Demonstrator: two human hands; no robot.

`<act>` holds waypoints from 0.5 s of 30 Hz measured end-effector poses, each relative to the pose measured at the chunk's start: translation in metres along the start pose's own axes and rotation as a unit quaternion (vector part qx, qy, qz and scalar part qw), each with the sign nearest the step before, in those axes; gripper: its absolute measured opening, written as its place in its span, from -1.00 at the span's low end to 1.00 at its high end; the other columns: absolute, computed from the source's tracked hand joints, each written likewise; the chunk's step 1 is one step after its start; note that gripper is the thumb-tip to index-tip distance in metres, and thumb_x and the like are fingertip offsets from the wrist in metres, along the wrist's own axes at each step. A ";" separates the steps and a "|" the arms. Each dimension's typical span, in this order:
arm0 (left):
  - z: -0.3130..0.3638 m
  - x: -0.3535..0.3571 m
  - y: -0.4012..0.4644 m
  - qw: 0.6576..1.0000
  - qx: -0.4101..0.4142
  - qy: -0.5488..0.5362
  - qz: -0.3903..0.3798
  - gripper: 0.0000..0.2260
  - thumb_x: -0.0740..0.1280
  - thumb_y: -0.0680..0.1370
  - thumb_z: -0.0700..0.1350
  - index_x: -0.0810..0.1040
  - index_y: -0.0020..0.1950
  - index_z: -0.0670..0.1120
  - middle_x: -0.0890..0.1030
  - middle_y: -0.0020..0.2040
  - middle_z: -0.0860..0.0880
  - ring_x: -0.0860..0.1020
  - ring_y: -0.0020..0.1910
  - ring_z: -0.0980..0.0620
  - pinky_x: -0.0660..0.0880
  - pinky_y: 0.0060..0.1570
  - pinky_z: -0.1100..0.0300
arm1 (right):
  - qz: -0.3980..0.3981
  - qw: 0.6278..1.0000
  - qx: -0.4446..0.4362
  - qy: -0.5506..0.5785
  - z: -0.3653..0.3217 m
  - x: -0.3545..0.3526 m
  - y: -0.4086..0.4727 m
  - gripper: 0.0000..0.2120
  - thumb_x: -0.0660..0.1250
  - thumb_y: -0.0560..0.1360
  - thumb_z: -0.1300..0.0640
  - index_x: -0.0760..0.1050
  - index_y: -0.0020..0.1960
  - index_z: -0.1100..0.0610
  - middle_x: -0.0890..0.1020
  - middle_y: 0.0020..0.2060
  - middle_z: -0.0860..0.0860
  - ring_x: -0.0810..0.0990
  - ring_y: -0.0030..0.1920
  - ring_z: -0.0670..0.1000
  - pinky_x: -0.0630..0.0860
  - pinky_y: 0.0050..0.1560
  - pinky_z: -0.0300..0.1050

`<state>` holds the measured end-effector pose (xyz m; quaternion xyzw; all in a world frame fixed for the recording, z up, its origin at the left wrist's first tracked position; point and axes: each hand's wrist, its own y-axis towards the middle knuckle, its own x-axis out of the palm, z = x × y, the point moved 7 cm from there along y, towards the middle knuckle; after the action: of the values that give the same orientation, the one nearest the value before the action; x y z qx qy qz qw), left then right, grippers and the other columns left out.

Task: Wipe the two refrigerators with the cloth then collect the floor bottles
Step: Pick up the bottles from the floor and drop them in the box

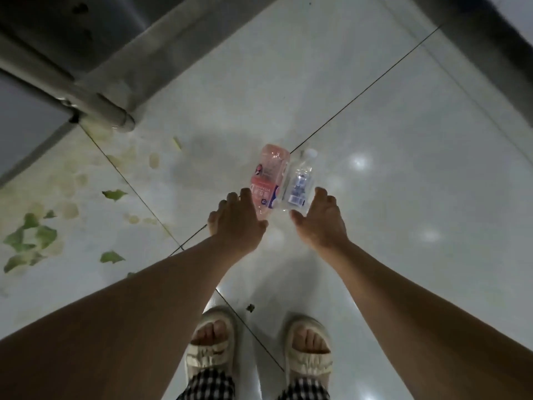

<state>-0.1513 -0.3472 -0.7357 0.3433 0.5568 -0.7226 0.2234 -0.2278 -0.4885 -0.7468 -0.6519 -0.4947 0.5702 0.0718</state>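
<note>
Two bottles lie side by side on the white tiled floor (389,140): a pink-labelled bottle (268,176) touching a clear bottle (300,180). The left hand (236,223) and right hand (321,220) reach down, fingers spread, flanking them. Green leaf scraps (31,235) litter the left.

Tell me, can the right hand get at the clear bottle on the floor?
Probably yes: the right hand is open beside the clear bottle, which lies against the pink bottle, and nothing blocks it.

Bare forearms, no sleeves; cream ruched slide sandals (212,346) on both feet, black-and-white checked trousers (207,385) at the ankles.
</note>
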 end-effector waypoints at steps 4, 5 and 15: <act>-0.004 0.040 0.041 0.999 0.006 -0.027 0.025 -0.35 0.37 0.49 0.06 0.10 0.43 -0.08 0.43 0.23 -0.16 0.45 0.22 -0.15 0.40 0.18 -0.06 | 0.051 0.996 0.018 0.066 0.010 0.031 0.044 -0.45 0.32 0.49 -0.03 0.19 0.36 0.16 0.39 0.23 0.16 0.40 0.25 0.18 0.42 0.11 0.05; -0.004 0.046 0.049 0.999 0.008 -0.037 0.034 -0.31 0.38 0.48 0.07 0.07 0.45 -0.07 0.43 0.24 -0.16 0.45 0.22 -0.15 0.41 0.17 -0.06 | 0.062 0.995 0.023 0.073 0.013 0.037 0.052 -0.44 0.32 0.49 -0.04 0.19 0.35 0.16 0.39 0.23 0.16 0.40 0.23 0.18 0.41 0.09 0.05; 0.001 0.075 0.089 0.991 0.016 -0.114 0.067 -0.15 0.43 0.43 0.10 -0.04 0.50 -0.09 0.45 0.20 -0.17 0.52 0.12 -0.17 0.52 0.11 -0.10 | 0.069 0.990 0.036 0.117 0.025 0.069 0.085 -0.42 0.37 0.44 -0.09 0.21 0.25 0.21 0.47 0.16 0.18 0.50 0.13 0.22 0.48 0.05 0.05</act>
<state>-0.1387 -0.3689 -0.8498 0.2993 0.4916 -0.7492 0.3278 -0.2100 -0.4925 -0.8577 -0.7434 -0.4164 0.5110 0.1129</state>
